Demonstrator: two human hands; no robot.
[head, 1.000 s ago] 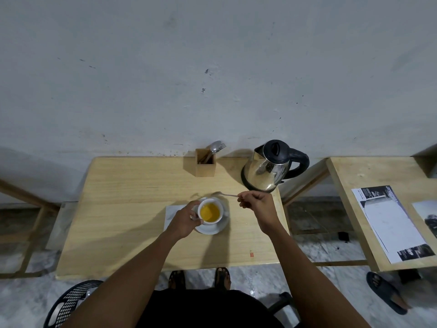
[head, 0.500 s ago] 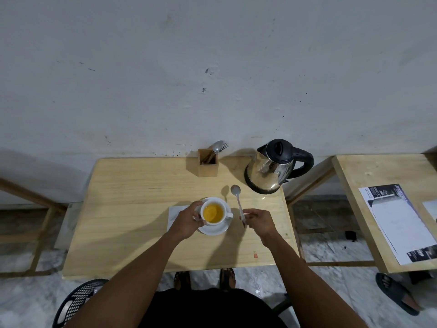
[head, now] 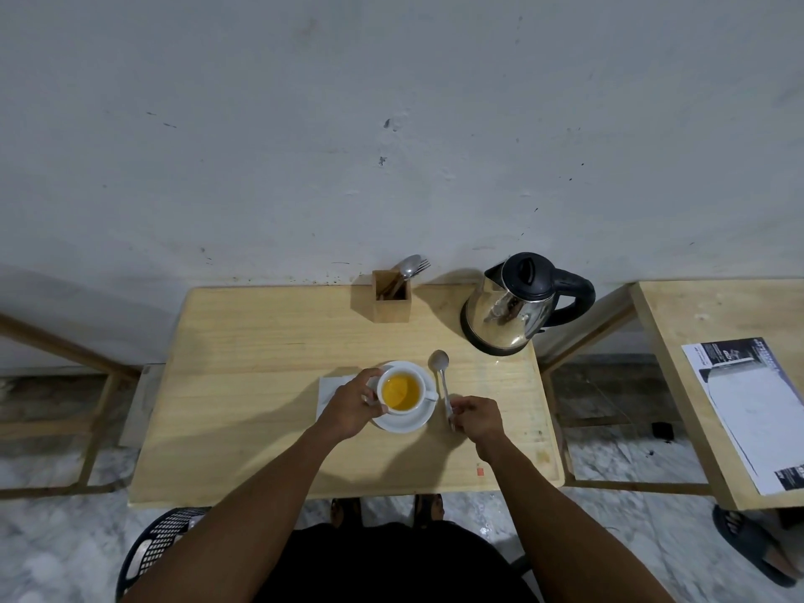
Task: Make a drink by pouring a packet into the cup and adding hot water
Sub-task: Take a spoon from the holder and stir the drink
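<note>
A white cup [head: 428, 394] holding yellow-orange drink stands on a white saucer [head: 409, 422] near the middle of the wooden table [head: 261, 385]. My left hand [head: 352, 406] wraps the cup's left side. A metal spoon [head: 441, 376] lies flat on the table just right of the saucer, bowl pointing away from me. My right hand [head: 476, 417] pinches the near end of its handle. A steel kettle [head: 509, 311] with a black lid and handle stands at the back right. A white packet or napkin [head: 333, 385] lies partly hidden under my left hand.
A wooden holder [head: 390, 301] with a spoon and fork stands at the back of the table by the wall. A second table [head: 713, 341] with printed sheets is to the right. A black mesh chair [head: 161, 546] and a sandal [head: 748, 546] are on the floor.
My right hand came down from above the cup and laid the spoon on the table right of the saucer. My left hand stayed on the cup.
</note>
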